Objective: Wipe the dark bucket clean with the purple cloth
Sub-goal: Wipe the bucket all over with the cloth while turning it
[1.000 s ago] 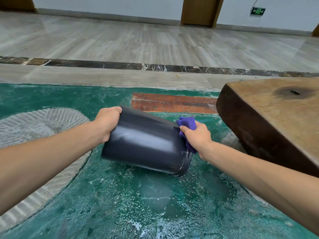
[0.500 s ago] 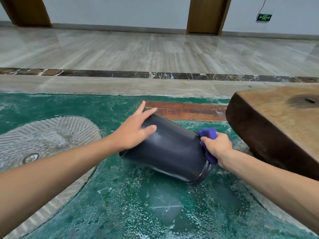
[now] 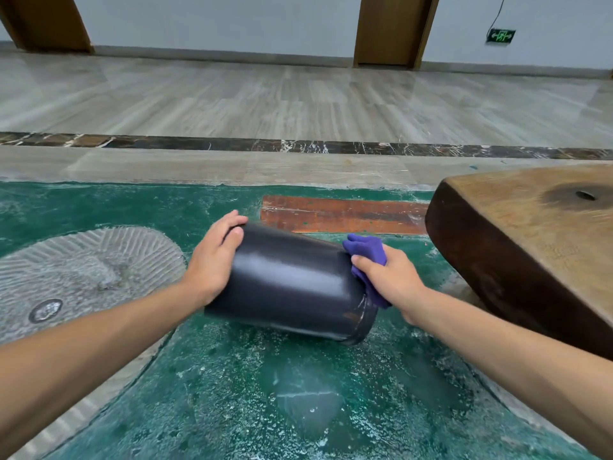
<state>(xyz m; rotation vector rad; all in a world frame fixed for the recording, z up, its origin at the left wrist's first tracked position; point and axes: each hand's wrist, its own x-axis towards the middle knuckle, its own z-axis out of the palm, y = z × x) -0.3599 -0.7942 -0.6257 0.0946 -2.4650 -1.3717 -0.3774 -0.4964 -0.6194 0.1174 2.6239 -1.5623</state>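
Wet green floor [image 3: 298, 410]: closest to the person, shiny and spotted with water. The bucket lies on it.
Dark bucket [image 3: 292, 283]: on its side, tipped, with its open end low on the right and its flat bottom up on the left. It sits between the two hands. It looks turned a bit more than half a second ago, so a new strip of its side faces up.
Left hand [image 3: 215, 263]: half a second ago its fingers were spread flat on top. Now they curl around the bottom end and press on it. I think this hand is turning the bucket and keeping it from rolling away.
Right hand [image 3: 388, 277]: closed around the cloth, pushing it against the bucket's rim. It has stayed at that end.
Purple cloth [image 3: 366, 250]: bunched up in the right hand, touching the bucket near the open end.
What it means: wiping is under way. The rim end gets rubbed while the bucket turns. The wide side looks streaky, so more wiping seems needed.
Wooden block [image 3: 530, 247]: big and brown, just beside the right hand.
Red-brown strip [image 3: 341, 215]: flat on the floor behind the bucket.
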